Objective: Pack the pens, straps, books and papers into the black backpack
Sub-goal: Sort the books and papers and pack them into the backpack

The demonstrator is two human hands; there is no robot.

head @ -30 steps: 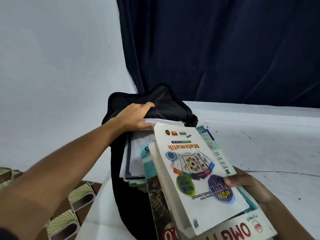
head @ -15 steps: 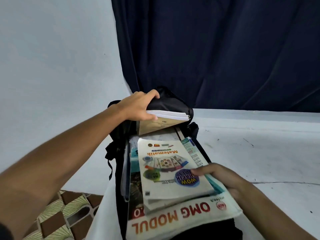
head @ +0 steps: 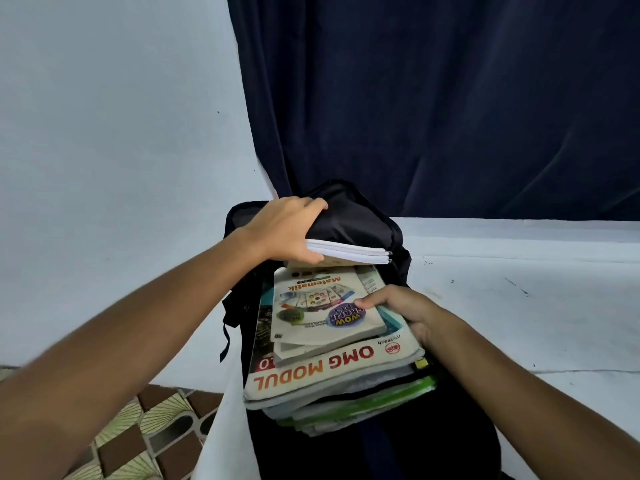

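Head view shows my left hand in the middle of the frame, fingers curled over the black backpack flap and thumb under a thin white-edged booklet, pinching the two together to hold the mouth open. My right hand sits just right of centre, fingers curled on the edge of the stack of books, gripping it; the Matematik book lies on top and the OMG MODUL book beneath it. The stack's far end is under the flap, while its near end, with loose papers at the bottom, sticks out toward the lower centre.

I judge the main risk is the stack fanning apart: the top book is smaller and loose, so a push could slide it off or jam its corner on the booklet. The lower papers could crumple against the bag's lip. If my left grip slips, the flap drops on the books.

The bag lies on a white surface, scuffed at right. A dark curtain fills the upper right, a pale wall the upper left, patterned floor tiles the lower left.
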